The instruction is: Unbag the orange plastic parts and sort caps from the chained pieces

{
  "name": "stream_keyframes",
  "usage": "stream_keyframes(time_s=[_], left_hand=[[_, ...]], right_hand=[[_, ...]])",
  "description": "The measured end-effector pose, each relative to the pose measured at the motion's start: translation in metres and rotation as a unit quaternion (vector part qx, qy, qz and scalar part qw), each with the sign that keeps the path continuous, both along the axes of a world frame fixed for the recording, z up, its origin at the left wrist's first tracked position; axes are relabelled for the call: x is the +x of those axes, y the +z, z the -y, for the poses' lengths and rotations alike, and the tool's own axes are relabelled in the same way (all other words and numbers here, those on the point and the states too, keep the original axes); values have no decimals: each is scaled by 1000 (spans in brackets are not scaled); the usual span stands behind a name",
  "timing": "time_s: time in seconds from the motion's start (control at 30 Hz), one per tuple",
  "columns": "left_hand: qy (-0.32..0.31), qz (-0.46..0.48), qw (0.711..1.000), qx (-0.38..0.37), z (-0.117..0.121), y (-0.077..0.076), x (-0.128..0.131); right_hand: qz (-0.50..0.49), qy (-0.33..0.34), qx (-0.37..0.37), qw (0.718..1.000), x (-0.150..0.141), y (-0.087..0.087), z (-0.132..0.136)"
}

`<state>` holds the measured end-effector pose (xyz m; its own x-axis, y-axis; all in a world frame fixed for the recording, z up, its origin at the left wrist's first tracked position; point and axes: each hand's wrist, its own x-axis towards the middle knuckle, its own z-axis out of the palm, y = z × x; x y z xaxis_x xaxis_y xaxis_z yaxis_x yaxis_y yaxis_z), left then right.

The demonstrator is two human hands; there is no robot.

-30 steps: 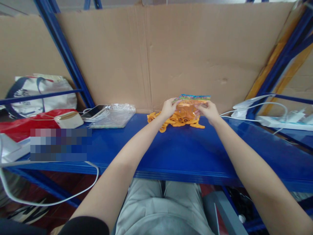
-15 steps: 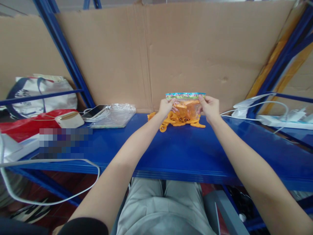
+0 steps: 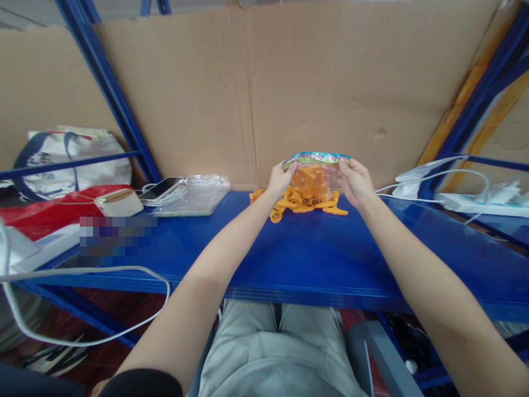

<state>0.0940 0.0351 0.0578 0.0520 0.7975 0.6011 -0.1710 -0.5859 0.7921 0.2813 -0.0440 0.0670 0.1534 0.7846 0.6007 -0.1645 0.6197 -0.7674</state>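
Between my two hands hangs a clear plastic bag (image 3: 312, 182) with a colourful printed header along its top and orange pieces inside. My left hand (image 3: 282, 179) pinches the bag's upper left corner. At the upper right corner, my right hand (image 3: 354, 179) grips it with thumb and fingers. Under and behind the bag lies a pile of loose orange plastic pieces (image 3: 334, 210), some with a round end with a dark centre; I cannot make out their exact kind. The bag hides part of this pile.
The blue shelf top (image 3: 297, 253) runs across, backed by a cardboard panel (image 3: 185, 99). To the left lie a flat clear-wrapped packet (image 3: 192, 196), a phone (image 3: 163, 188), a white box (image 3: 119, 203) and a canvas bag (image 3: 82, 162). A power strip (image 3: 475, 203) with cables sits right.
The header has gone from straight to bowed and slightly twisted, and the bag's contents have gathered toward its middle. Both hands stay on the corners, with the right hand turned a little.
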Motion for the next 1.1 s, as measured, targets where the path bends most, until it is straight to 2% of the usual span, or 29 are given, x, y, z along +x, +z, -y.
stream_keyframes(time_s=[0.17, 0.3, 0.4, 0.53, 0.63, 0.73, 0.83, 0.97, 1.1], left_hand=[[-84, -110, 988, -73, 16, -7, -15], [-82, -129, 985, -83, 25, -7, -20], [-42, -98, 991, -86, 24, -2, -18], [-8, 15, 994, -106, 19, 2, -5], [-10, 78, 989, -124, 16, -3, 5], [-5, 86, 988, -130, 13, -10, 8], [9, 42, 995, -90, 13, -16, 4], [6, -81, 996, 46, 15, -16, -8], [27, -189, 974, 122, 20, -11, -16]], right_hand=[[2, -1, -36, 999, -2, -2, 1], [14, 11, -39, 999, -10, -1, 4], [24, 13, -15, 1000, -17, 0, 8], [55, 1, 25, 998, -22, 1, 11], [87, -10, 41, 995, -22, -1, 10], [142, -41, 52, 988, -17, -5, 4], [221, -137, 75, 963, -8, -9, -4], [325, -292, 129, 890, 2, -9, -8], [391, -359, 158, 833, 2, -10, -3]])
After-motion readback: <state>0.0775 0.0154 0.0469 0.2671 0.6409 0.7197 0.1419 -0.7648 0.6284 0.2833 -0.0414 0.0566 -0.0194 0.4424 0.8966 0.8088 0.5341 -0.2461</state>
